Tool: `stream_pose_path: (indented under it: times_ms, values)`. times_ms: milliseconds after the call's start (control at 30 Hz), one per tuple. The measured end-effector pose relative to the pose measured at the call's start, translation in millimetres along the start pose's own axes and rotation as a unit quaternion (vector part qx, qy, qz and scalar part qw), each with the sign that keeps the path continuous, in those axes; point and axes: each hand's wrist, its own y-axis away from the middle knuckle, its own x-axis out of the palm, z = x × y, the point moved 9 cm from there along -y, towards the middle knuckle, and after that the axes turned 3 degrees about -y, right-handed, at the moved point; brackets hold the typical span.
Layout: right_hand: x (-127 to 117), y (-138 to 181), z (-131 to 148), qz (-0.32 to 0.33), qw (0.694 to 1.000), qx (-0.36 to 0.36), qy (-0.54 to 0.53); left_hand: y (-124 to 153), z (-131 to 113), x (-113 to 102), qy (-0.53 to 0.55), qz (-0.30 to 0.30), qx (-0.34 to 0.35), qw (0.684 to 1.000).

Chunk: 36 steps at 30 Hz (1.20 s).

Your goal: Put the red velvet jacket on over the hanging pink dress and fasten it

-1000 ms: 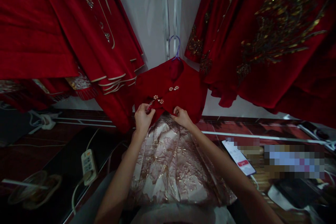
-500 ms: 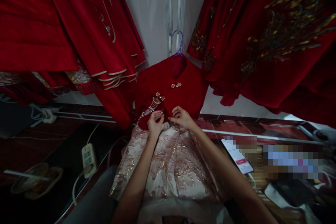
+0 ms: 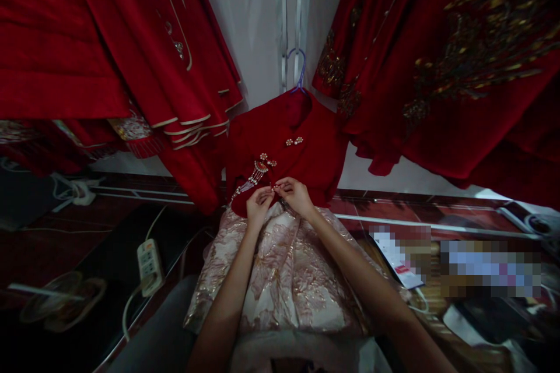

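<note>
Head view: your L hand [image 3: 259, 205] and R hand [image 3: 299, 196] meet at the lower front of the red top [image 3: 317, 169], right in front of you, mid-view. Both grips are closed in a pinch, thumb to fingers, on the top's front edge; fingertips almost touching, w/ a tiny bit of trim btwn them, too small to tell what. The top hangs upright on a purple hanger [image 3: 301, 73], neck up, near the white poles [image 3: 298, 17]. Higher on its chest, a small pair of flower clasps [image 3: 294, 141]; lower, just above your L hand, a brooch [image 3: 261, 166] w/ a bead tassel slanting down to your L. Below the top, under your forearms, the pale shiny skirt [image 3: 273, 280] spreads toward you, leafy pattern, gold glints. More red clothes hang on both sides: L bunch [image 3: 56, 58] w/ light piping, R bunch [image 3: 437, 140] w/ gold embroidery. Down L, a power strip [image 3: 149, 262] w/ a cord lies on a black tabletop [image 3: 102, 256], near a straw [image 3: 46, 291]. Over R, beyond your forearm, a phone [image 3: 396, 259] lies lit, cable at its near end; stuff next to it is blurred out, can't ID.
</note>
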Motion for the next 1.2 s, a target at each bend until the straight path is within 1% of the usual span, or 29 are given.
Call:
stream_pose_path:
  times_ms: [100,167,367,533,767,1000,1100,1200]
  values:
    - [2,3,10,-0.005,0.998,-0.045,0.035,2,-2,-2,-0.015,-0.01,0.007,1.0]
    - [2,5,13,-0.003,0.997,-0.058,0.042,2,-2,-2,-0.02,-0.008,0.008,1.0]
    - [-1,7,16,-0.025,0.997,-0.052,0.057,3,1,0,-0.038,0.007,0.018,0.999]
    - [0,8,11,-0.029,0.997,-0.047,0.058,3,1,-2,-0.06,-0.004,0.016,0.998]
    - [4,10,6,-0.015,0.995,-0.054,0.079,2,6,-3,-0.069,-0.006,0.017,0.997]
    - [5,11,9,-0.015,0.992,-0.071,0.108,-2,11,2,-0.093,0.023,0.021,0.995]
    - [5,12,10,-0.018,0.99,-0.073,0.119,-10,11,3,-0.104,0.035,0.023,0.994]
    - [4,12,9,-0.005,0.987,-0.081,0.137,-19,8,9,-0.141,0.067,0.031,0.987]
